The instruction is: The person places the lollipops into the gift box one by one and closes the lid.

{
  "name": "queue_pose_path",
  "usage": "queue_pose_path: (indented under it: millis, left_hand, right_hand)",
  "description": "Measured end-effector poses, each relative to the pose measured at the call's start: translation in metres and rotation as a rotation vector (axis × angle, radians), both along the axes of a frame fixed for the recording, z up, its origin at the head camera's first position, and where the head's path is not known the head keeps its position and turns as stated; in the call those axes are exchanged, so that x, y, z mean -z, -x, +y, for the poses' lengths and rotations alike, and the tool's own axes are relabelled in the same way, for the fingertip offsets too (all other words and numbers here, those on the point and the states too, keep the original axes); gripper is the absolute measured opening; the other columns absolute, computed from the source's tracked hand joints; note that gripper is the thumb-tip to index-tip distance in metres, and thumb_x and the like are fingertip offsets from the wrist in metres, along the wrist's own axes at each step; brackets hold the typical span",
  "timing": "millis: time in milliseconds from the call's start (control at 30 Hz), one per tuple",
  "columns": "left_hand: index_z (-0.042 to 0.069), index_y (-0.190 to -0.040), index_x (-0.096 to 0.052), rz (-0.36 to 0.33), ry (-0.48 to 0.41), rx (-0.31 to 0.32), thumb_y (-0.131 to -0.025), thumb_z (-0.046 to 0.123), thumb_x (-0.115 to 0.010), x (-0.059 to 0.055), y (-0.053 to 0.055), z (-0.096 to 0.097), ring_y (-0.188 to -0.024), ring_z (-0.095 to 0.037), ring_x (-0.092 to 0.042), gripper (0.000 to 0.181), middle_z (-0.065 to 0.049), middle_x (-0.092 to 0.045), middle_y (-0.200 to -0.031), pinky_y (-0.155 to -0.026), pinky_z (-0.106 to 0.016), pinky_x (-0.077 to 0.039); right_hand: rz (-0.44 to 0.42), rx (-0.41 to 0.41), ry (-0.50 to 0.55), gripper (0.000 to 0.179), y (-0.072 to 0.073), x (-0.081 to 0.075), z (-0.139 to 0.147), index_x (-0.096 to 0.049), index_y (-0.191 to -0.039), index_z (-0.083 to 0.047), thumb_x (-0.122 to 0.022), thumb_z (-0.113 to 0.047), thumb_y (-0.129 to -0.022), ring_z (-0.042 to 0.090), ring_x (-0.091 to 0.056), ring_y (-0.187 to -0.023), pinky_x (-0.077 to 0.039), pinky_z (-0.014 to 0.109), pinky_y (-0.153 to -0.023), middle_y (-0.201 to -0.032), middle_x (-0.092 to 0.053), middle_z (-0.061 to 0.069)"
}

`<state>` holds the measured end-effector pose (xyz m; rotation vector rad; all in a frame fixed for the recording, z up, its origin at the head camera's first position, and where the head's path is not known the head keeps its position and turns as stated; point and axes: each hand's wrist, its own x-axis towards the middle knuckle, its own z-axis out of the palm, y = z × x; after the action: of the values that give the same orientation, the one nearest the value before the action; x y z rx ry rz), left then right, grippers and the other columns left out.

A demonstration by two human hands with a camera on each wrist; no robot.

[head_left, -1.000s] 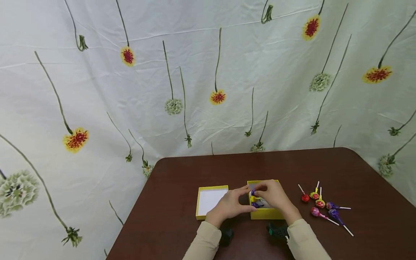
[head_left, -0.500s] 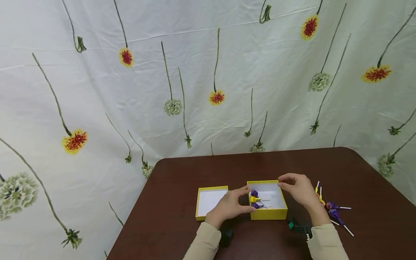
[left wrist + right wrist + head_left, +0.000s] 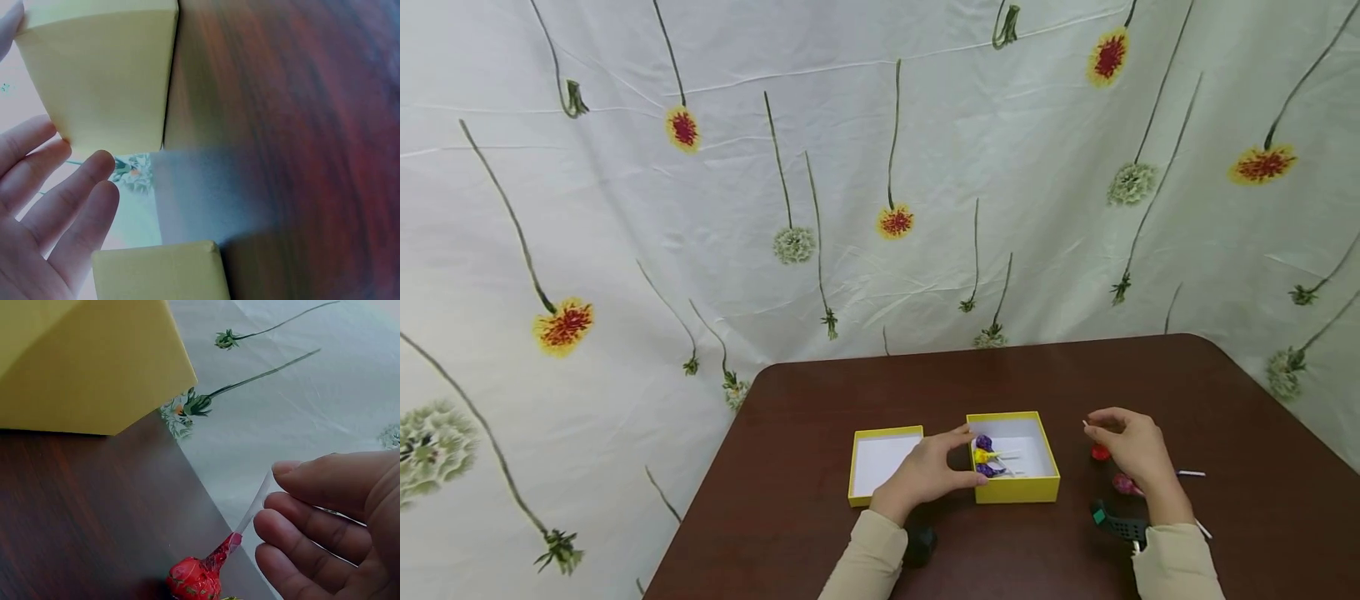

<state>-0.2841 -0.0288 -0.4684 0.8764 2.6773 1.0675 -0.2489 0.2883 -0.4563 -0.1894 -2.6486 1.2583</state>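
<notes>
My left hand [image 3: 928, 473] holds the open yellow box [image 3: 1017, 490] by its left side, thumb at the near corner and fingers at the far one. In the left wrist view, fingertips touch the edge of the box wall [image 3: 106, 81]. Inside the box, at its left, lie purple lollipops [image 3: 984, 443] and a yellow lollipop [image 3: 982, 456], sticks pointing right. To the right of the box, my right hand [image 3: 1138, 454] pinches the white stick of a red-wrapped lollipop [image 3: 197, 577] between thumb and forefinger. Its head hangs low by the table.
A yellow lid [image 3: 883, 462] with a white inside lies left of the box. A pink lollipop [image 3: 1124, 484] and others lie partly hidden under my right hand. A black watch-like strap [image 3: 1122, 527] shows at the right wrist. Behind the brown table [image 3: 820, 400] hangs a flowered cloth [image 3: 850, 183].
My right hand has left the inside of the box, moved right over the loose lollipops and taken the red lollipop's stick. My left hand has stayed on the box.
</notes>
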Motion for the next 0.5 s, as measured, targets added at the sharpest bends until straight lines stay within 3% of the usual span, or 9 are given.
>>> queue_pose_path:
  millis: [200, 500]
  left_hand:
    - [0.012, -0.148, -0.051, 0.011, 0.002, 0.01, -0.086, 0.046, -0.077, 0.0, 0.0, 0.0, -0.143, -0.029, -0.045, 0.075, -0.005, -0.044, -0.158, -0.113, -0.047, -0.044]
    - [0.013, -0.147, -0.052, 0.005, -0.003, 0.002, -0.085, 0.046, -0.078, 0.001, 0.001, 0.0, -0.143, -0.03, -0.045, 0.074, -0.004, -0.044, -0.157, -0.113, -0.048, -0.043]
  right_hand:
    - [0.009, 0.045, -0.038, 0.032, 0.0, 0.007, 0.006, -0.066, -0.118, 0.008, -0.067, -0.013, -0.094, 0.037, -0.068, -0.094, -0.052, 0.031, -0.068, -0.112, -0.07, 0.028]
    - [0.014, -0.007, -0.096, 0.026, 0.002, 0.014, 0.01, -0.066, -0.11, 0.012, -0.069, -0.003, -0.089, 0.036, -0.071, -0.088, -0.055, 0.035, -0.068, -0.101, -0.072, 0.028]
